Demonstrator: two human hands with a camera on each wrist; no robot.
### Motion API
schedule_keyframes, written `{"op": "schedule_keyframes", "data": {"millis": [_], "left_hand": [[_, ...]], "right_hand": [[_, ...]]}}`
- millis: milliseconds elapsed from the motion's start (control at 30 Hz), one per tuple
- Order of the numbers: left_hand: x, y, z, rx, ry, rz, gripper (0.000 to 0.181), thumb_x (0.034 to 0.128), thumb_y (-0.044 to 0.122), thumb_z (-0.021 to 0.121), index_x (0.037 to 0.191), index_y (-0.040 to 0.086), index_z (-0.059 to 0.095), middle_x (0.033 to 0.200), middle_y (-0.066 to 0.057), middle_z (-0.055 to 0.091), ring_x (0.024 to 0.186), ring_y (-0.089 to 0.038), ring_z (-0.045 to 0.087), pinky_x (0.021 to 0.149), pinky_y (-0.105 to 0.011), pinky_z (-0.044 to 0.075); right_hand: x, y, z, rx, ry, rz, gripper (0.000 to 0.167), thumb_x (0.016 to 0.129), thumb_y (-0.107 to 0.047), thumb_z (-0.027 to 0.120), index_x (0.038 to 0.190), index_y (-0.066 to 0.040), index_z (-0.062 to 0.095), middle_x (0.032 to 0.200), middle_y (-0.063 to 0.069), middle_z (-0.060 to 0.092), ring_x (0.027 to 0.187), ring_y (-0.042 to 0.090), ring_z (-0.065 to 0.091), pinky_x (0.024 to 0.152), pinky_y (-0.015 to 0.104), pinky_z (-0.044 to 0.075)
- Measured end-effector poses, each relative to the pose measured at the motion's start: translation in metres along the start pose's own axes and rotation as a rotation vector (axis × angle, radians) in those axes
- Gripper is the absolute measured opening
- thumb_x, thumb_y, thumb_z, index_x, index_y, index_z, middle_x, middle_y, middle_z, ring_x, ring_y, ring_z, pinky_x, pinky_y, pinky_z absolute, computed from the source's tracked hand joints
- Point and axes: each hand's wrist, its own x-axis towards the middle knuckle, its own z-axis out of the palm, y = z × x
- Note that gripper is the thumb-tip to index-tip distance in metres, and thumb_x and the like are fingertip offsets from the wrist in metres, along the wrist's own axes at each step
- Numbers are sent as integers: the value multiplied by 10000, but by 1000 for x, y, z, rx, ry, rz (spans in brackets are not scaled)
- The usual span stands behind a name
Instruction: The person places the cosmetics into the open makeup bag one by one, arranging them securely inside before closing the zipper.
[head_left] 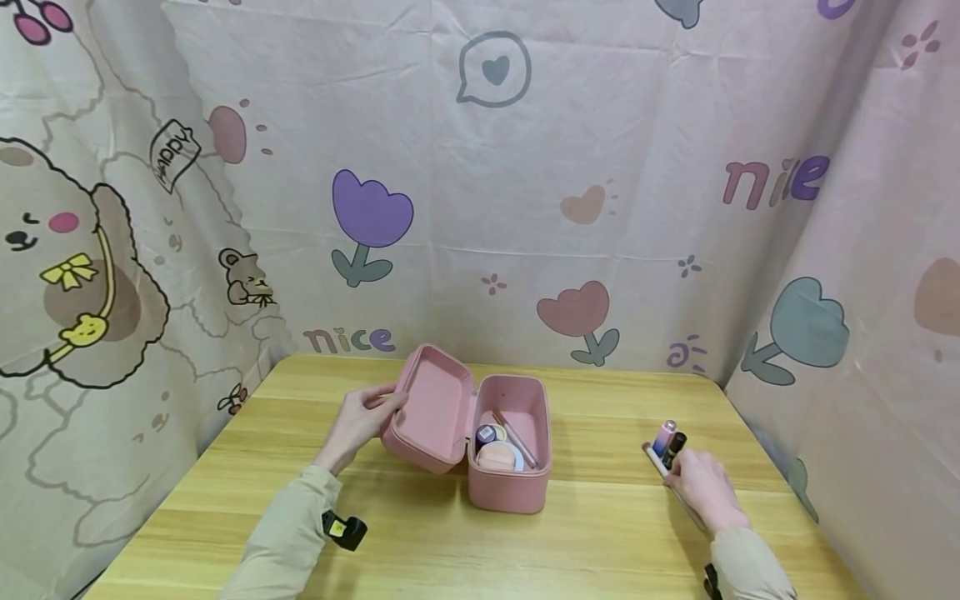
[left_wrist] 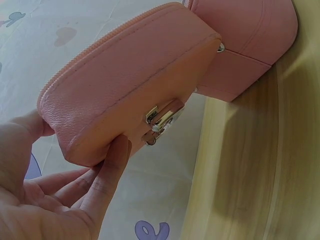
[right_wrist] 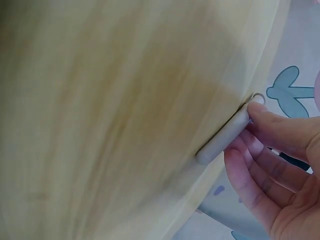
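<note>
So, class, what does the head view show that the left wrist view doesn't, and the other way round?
Only the head view shows the right hand at a slim pale stick, the black-topped tube near it and the peach pad inside the pink case.

Only the left wrist view shows the shiny metal fittings on the outside of the lid.

Both show the left hand holding the lid, the case, the wooden table and the patterned cloth.

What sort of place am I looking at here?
Perhaps a makeshift tabletop recording corner, though the wider room is hidden. Cartoon-printed cloth hangs round three sides of a wood-grain table, and the person wears a small black device near the left wrist.
</note>
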Motion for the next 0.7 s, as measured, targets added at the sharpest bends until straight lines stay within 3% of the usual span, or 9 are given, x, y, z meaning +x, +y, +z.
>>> {"op": "schedule_keyframes", "data": {"millis": [500,700], "left_hand": [[-1,0,0,2,2,2,548,980,256,655,1407,-61,520,1271,-296,658,881,-98,718,734,-234,619],[-1,1,0,4,1,-2,546,979,261,657,1404,-56,526,1268,-292,662,878,-104,719,731,-239,620]], "right_hand": [[1,-6,9,-37,38,-115,163,763,-18,754,683,-89,631,653,12,579,605,178,480,529,352,408],[1,-11,6,13,20,-102,140,761,-11,704,701,-95,610,668,17,548,619,179,474,545,319,391]]}}
